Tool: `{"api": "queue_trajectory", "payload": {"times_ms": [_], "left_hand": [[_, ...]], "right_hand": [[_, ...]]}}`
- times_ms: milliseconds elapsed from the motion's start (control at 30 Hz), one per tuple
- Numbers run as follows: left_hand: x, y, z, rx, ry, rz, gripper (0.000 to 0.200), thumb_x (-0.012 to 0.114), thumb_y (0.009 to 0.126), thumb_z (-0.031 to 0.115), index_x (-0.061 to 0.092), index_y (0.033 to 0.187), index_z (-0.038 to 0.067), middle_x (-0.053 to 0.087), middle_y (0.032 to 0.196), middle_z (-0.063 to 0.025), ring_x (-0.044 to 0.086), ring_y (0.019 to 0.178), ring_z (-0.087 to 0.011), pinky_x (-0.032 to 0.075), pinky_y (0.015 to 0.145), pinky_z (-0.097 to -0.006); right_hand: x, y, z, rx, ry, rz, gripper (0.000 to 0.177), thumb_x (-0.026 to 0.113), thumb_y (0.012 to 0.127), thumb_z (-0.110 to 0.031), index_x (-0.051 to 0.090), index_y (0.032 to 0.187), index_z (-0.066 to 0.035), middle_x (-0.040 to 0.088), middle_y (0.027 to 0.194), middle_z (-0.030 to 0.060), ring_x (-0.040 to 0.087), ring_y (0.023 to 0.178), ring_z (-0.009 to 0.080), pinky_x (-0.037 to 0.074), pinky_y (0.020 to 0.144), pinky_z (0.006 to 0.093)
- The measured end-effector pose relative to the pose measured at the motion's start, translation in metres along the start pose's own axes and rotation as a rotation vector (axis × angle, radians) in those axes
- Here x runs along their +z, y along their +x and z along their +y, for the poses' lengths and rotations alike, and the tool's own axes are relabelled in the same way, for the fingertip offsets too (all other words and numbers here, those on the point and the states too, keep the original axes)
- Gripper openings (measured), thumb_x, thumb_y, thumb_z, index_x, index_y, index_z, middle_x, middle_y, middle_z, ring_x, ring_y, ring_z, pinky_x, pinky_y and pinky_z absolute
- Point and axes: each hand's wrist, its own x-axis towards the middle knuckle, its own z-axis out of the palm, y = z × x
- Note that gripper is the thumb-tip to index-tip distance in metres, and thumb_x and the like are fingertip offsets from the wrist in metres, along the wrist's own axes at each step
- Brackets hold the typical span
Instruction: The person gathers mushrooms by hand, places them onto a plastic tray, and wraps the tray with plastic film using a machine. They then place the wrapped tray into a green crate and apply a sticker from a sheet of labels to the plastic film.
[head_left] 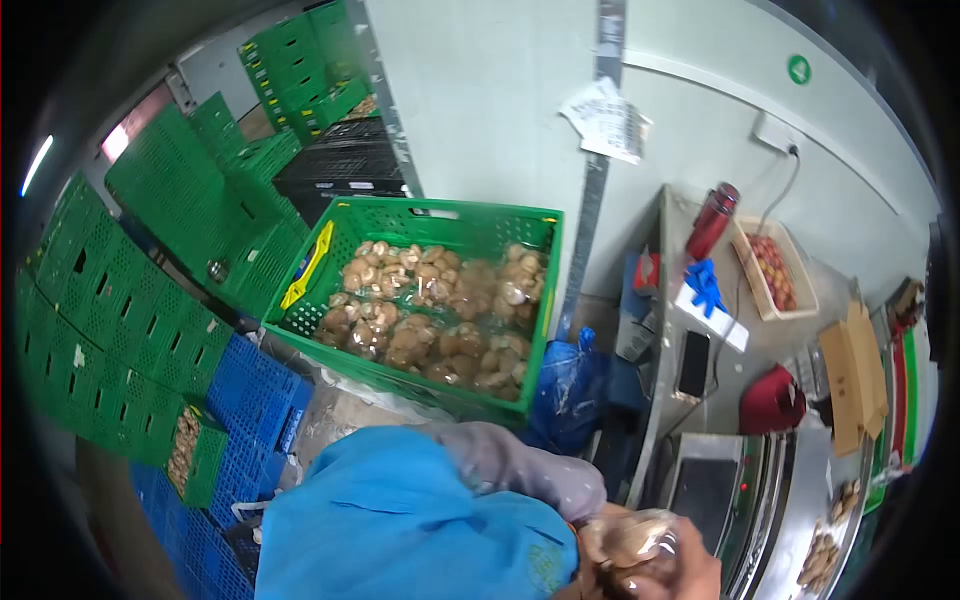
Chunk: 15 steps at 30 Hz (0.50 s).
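Note:
At the bottom of the head view, right of my blue apron, a clear-wrapped pack of brown mushrooms (640, 550) is between my hands. My right hand (698, 565) curls round its right side, fingers closed against the film. Below the grey sleeve, a small part of my left hand (588, 580) shows at the pack's left side; most of its fingers are hidden behind the pack and cut off by the frame. In front of me stands a large green crate (410, 212) holding several similar wrapped packs of mushrooms (405, 340).
At right, a metal table (672, 225) bears a red flask (713, 220), a phone (693, 363), blue gloves (706, 288), a small basket (808, 308) and a wrapping machine (770, 500). Loose mushrooms (820, 562) lie beside it. Green crates (120, 330) and blue crates (250, 400) are stacked left.

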Motion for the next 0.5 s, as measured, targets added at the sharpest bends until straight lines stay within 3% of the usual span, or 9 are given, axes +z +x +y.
{"api": "queue_trajectory", "payload": {"times_ms": [67, 100, 133, 167, 233, 267, 333, 433, 500], "left_hand": [[-0.010, -0.033, 0.008, -0.070, -0.548, 0.206, 0.044, 0.057, 0.083, 0.005, 0.043, 0.125, 0.005, 0.055, 0.116, -0.0094, 0.054, 0.105, -0.0194, 0.043, 0.089, -0.0320], [-0.013, -0.053, 0.023, -0.079, -0.922, 0.359, 0.059, 0.059, 0.081, 0.006, 0.035, 0.135, 0.008, 0.050, 0.124, -0.0113, 0.051, 0.112, -0.0218, 0.041, 0.093, -0.0332], [-0.023, -0.068, 0.026, 0.272, -0.769, 0.236, 0.081, 0.059, 0.079, -0.003, 0.013, 0.143, 0.014, 0.036, 0.139, -0.0114, 0.042, 0.123, -0.0218, 0.038, 0.097, -0.0329], [-0.024, -0.088, 0.036, 0.265, -0.613, 0.452, 0.091, 0.060, 0.076, -0.008, 0.003, 0.143, 0.015, 0.030, 0.141, -0.0107, 0.041, 0.124, -0.0217, 0.038, 0.097, -0.0330], [-0.028, -0.122, 0.096, 0.174, -0.264, 0.750, 0.089, 0.066, 0.071, -0.004, 0.012, 0.140, 0.009, 0.038, 0.131, -0.0132, 0.044, 0.117, -0.0239, 0.042, 0.091, -0.0366], [-0.028, -0.142, 0.124, -0.015, 0.117, 1.160, 0.070, 0.066, 0.074, -0.002, 0.028, 0.133, 0.003, 0.050, 0.119, -0.0124, 0.052, 0.107, -0.0194, 0.047, 0.084, -0.0333], [-0.058, -0.200, 0.160, 0.006, -0.037, 1.161, 0.035, 0.060, 0.083, 0.011, 0.051, 0.115, 0.001, 0.063, 0.096, -0.0063, 0.062, 0.085, -0.0133, 0.051, 0.075, -0.0263], [-0.100, -0.300, 0.145, -0.201, -0.356, 1.163, 0.042, 0.061, 0.085, 0.025, 0.049, 0.119, 0.003, 0.058, 0.110, -0.0092, 0.056, 0.101, -0.0169, 0.048, 0.086, -0.0351], [-0.128, -0.346, 0.094, -0.367, -0.493, 1.166, 0.049, 0.060, 0.086, 0.034, 0.047, 0.123, 0.004, 0.054, 0.116, -0.0098, 0.051, 0.110, -0.0187, 0.042, 0.093, -0.0387]], "right_hand": [[0.013, 0.011, 0.040, 0.283, 0.545, 0.176, 0.067, 0.073, 0.073, -0.015, 0.040, 0.129, 0.001, 0.054, 0.117, 0.0172, 0.056, 0.105, 0.0262, 0.047, 0.086, 0.0362], [0.023, 0.039, 0.058, 0.123, 0.551, 0.226, 0.064, 0.068, 0.078, -0.027, 0.038, 0.128, -0.001, 0.052, 0.119, 0.0136, 0.056, 0.101, 0.0214, 0.047, 0.085, 0.0335], [0.037, 0.066, 0.052, 0.160, 0.680, 0.334, 0.055, 0.062, 0.082, -0.020, 0.039, 0.128, -0.002, 0.052, 0.119, 0.0124, 0.055, 0.101, 0.0206, 0.046, 0.085, 0.0329], [0.050, 0.097, 0.041, 0.202, 0.808, 0.454, 0.047, 0.056, 0.086, -0.014, 0.039, 0.128, -0.002, 0.051, 0.119, 0.0112, 0.054, 0.102, 0.0198, 0.046, 0.086, 0.0323], [0.088, 0.159, 0.016, 0.163, 0.797, 0.441, 0.041, 0.057, 0.083, -0.008, 0.043, 0.121, -0.004, 0.053, 0.109, 0.0084, 0.053, 0.100, 0.0199, 0.046, 0.083, 0.0340], [0.107, 0.188, 0.009, 0.094, 0.623, 0.325, 0.043, 0.058, 0.083, -0.009, 0.043, 0.122, -0.002, 0.053, 0.109, 0.0095, 0.052, 0.099, 0.0179, 0.044, 0.085, 0.0312], [0.149, 0.229, -0.011, 0.043, 0.645, 0.137, 0.056, 0.061, 0.083, -0.010, 0.033, 0.130, 0.002, 0.051, 0.112, 0.0116, 0.051, 0.101, 0.0201, 0.044, 0.085, 0.0305], [0.152, 0.254, -0.036, -0.110, 0.405, 0.158, 0.061, 0.064, 0.081, -0.010, 0.031, 0.131, 0.001, 0.049, 0.114, 0.0150, 0.053, 0.096, 0.0218, 0.046, 0.081, 0.0324], [0.152, 0.253, -0.021, 0.014, 0.588, 0.211, 0.049, 0.061, 0.082, -0.002, 0.038, 0.125, -0.001, 0.049, 0.112, 0.0102, 0.055, 0.086, 0.0144, 0.047, 0.069, 0.0251]]}}
